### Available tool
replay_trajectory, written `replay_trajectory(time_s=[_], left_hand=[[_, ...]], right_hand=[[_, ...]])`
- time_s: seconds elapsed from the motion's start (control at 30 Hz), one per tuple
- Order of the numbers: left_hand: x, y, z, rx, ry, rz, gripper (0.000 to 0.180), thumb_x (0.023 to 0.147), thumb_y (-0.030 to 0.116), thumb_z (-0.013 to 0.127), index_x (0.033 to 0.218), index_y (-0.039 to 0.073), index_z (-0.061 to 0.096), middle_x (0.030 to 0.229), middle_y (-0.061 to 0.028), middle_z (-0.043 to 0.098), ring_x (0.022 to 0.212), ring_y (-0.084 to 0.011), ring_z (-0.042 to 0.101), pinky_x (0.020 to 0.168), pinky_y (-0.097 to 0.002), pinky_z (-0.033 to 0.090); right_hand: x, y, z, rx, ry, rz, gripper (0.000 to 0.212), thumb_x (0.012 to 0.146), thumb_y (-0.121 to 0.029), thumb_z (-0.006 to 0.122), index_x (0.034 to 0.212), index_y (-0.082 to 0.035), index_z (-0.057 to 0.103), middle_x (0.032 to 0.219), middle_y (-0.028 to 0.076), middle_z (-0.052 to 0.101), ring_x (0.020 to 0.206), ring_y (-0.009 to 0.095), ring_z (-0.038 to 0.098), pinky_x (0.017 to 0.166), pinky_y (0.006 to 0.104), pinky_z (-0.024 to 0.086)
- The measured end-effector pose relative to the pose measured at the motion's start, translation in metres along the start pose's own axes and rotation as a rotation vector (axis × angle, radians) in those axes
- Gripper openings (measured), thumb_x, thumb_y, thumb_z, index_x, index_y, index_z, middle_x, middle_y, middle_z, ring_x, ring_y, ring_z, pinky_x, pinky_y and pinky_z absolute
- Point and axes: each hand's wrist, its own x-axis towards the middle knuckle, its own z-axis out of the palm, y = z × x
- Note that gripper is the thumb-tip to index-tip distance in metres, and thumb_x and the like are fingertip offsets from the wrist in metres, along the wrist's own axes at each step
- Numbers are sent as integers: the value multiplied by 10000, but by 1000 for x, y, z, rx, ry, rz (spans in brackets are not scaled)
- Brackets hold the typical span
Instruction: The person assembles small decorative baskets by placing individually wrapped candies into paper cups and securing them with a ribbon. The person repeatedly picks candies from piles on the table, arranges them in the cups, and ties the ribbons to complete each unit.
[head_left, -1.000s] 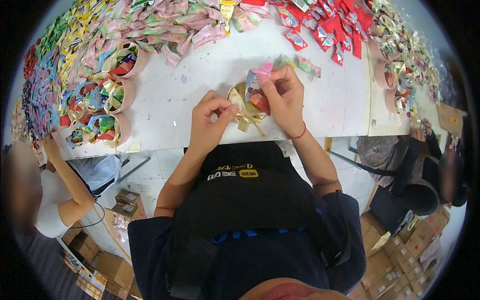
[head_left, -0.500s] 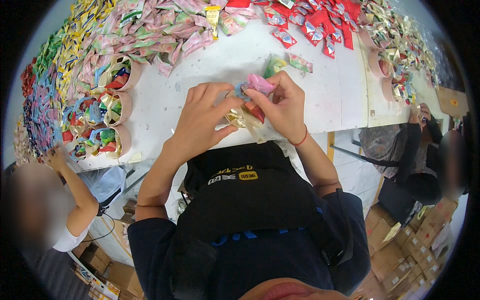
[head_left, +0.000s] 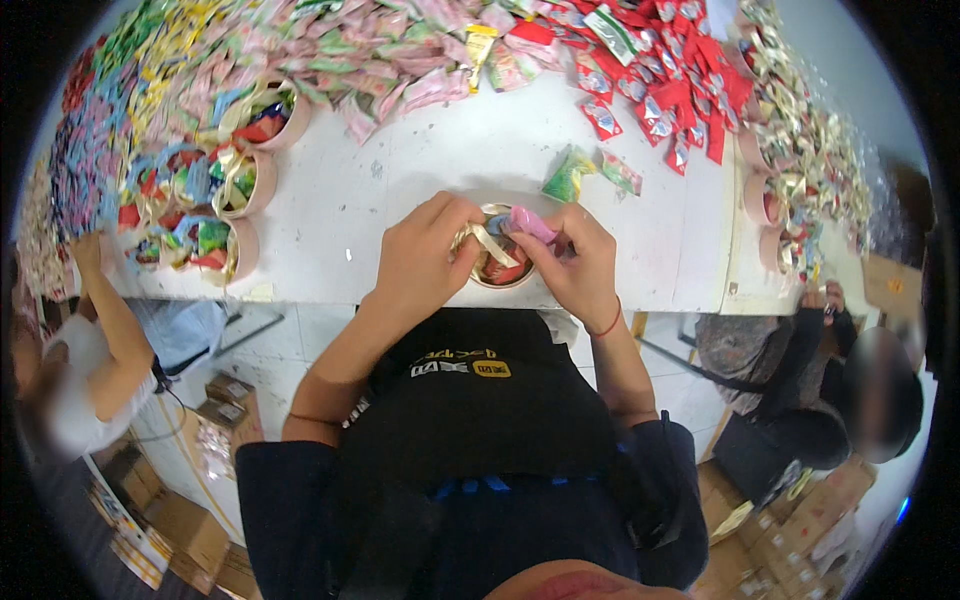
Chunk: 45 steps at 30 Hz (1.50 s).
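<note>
In front of me on the white table stands a small round pink box (head_left: 503, 284). Small wrapped packets lie inside it, among them a red one (head_left: 504, 268), with a cream ribbon (head_left: 489, 243) across its left side. My left hand (head_left: 428, 252) is closed at the box's left rim, thumb and fingers on the ribbon; its fingertips are partly hidden. On the opposite side, my right hand (head_left: 572, 258) pinches a shiny pink packet (head_left: 533, 224) at the box's far right edge. Beyond my right hand lie a green-and-yellow packet (head_left: 569, 175) and a pink-green packet (head_left: 621, 173).
Filled round boxes (head_left: 265, 180) stand at the left, and more (head_left: 757, 198) at the right. Heaps of pink packets (head_left: 400, 75) and red packets (head_left: 690, 105) cover the table's far side. One person's arm (head_left: 110, 300) works at far left; another person's hands (head_left: 822, 297) show at right.
My left hand's spread fingers have closed in at the box and ribbon. The pink packet in my right hand is lower, over the box. The whole view has shifted slightly.
</note>
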Motion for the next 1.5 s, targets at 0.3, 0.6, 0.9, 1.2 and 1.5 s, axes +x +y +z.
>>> replay_trajectory(time_s=[0.3,0.6,0.9,1.2,1.5], left_hand=[[17,-23,6,-485,-62,-167,190,895,26,606,1055,55,507,898,-109,689,793,-209,688,689,-315,519],[17,-23,16,-567,-90,-252,200,890,73,698,1071,28,627,923,-40,699,846,-99,644,746,-259,517],[14,-18,16,-445,-51,-186,147,899,63,688,1041,28,673,920,-27,704,846,-65,637,746,-238,511],[8,-19,18,-621,-49,-225,215,927,34,606,1137,27,652,973,-84,698,839,-102,636,746,-247,503],[22,-5,11,-438,-146,-42,376,828,49,720,1194,32,639,1067,-56,598,930,-159,583,811,-282,484]], right_hand=[[23,11,7,50,-82,-229,119,836,-71,747,890,-64,640,938,101,695,794,229,660,643,321,513],[14,3,5,-50,225,-177,371,779,-96,806,1070,-71,577,960,117,643,776,246,620,703,324,495],[11,-30,-4,-441,-150,-348,445,705,-144,791,1093,-38,599,1012,131,605,882,299,585,756,390,474],[-2,-12,-3,-379,-143,-254,319,701,-80,776,949,-72,574,935,111,566,894,313,545,734,406,425],[-4,-6,-3,-64,-91,5,316,746,8,773,958,-50,546,939,114,564,817,239,584,648,320,480]])
